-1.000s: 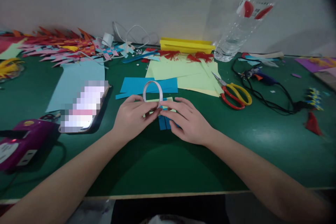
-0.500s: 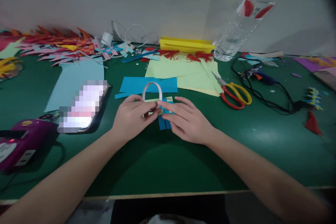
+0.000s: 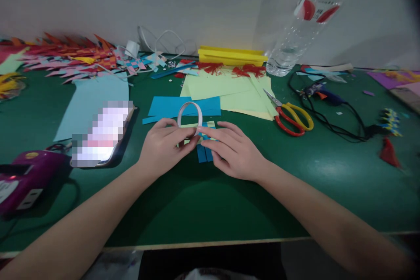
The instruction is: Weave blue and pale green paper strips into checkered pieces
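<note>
Upright between my hands stands a white ring that looks like a roll of tape (image 3: 200, 116). My left hand (image 3: 164, 142) is closed at its lower edge, thumb and forefinger pinched together. Exactly how they grip is partly hidden. My right hand (image 3: 238, 151) has its fingers stretched out and apart, two fingertips touching the base of the ring by my left fingertips. Blue and pale green paper strips (image 3: 205, 154), crossed over each other, lie under the fingertips of both hands. Behind my hands lie blue paper sheets (image 3: 164, 106).
Scissors (image 3: 290, 118) with red and yellow handles lie right of pale green paper (image 3: 246, 100). A plastic bottle (image 3: 288, 48) and yellow folded paper (image 3: 232, 56) stand by the wall. At left are a phone (image 3: 105, 133) and a purple power box (image 3: 36, 175). Black cables (image 3: 337, 124) lie at right.
My hands keep nearly the same pose around the ring and paper strips. The whole view has shifted very slightly.
</note>
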`<control>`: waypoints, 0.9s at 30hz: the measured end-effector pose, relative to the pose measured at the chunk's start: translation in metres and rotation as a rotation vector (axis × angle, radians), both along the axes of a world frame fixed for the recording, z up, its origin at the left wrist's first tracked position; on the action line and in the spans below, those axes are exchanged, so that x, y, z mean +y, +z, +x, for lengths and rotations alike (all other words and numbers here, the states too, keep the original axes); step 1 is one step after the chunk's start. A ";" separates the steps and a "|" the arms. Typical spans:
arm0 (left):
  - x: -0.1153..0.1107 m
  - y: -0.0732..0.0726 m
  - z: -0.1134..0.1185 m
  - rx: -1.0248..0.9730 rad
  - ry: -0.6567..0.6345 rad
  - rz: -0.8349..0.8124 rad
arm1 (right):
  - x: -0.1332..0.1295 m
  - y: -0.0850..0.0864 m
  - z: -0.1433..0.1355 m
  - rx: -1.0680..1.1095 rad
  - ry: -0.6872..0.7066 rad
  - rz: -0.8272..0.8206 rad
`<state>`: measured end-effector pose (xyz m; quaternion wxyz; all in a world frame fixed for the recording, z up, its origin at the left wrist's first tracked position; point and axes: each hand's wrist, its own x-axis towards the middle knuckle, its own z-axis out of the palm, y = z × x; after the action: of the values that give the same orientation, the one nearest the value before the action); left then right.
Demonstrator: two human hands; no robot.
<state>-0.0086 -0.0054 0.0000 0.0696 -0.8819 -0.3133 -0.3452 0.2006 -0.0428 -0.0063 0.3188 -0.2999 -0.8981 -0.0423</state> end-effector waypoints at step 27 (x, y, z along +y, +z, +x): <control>0.004 -0.003 -0.004 -0.032 -0.014 0.026 | 0.000 0.007 0.003 -0.125 0.152 -0.228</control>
<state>-0.0128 -0.0012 -0.0035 0.0739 -0.8774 -0.3038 -0.3638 0.2040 -0.0423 0.0009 0.2283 -0.2619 -0.9354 0.0657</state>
